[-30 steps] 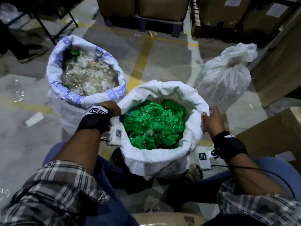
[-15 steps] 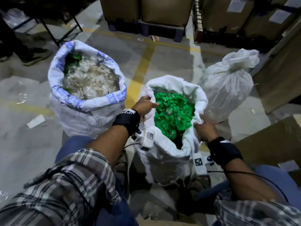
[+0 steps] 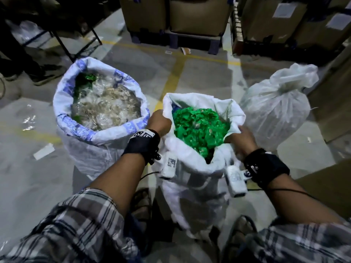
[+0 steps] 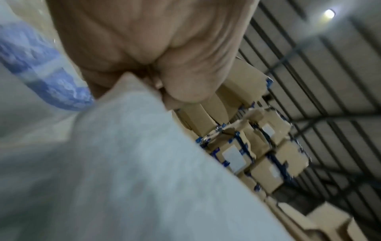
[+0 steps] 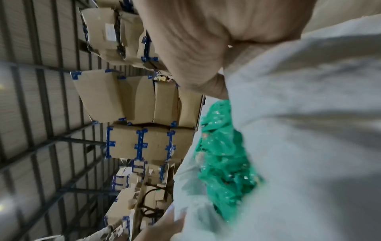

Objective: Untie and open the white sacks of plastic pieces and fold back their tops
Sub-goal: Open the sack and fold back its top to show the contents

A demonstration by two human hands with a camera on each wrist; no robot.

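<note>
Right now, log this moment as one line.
left hand: grips rim | right hand: grips rim | green-piece sack: open | blue-printed sack: folded back | third sack: tied

No legible text in any view. Blue print on rolled rim of left sack [image 3: 133,126] too blurred to read. White labels on cardboard boxes [image 3: 284,10] blank at this sharpness. Square coded markers on left wrist strap [image 3: 143,134] and wrist cameras [image 3: 171,161], without readable characters.
</note>
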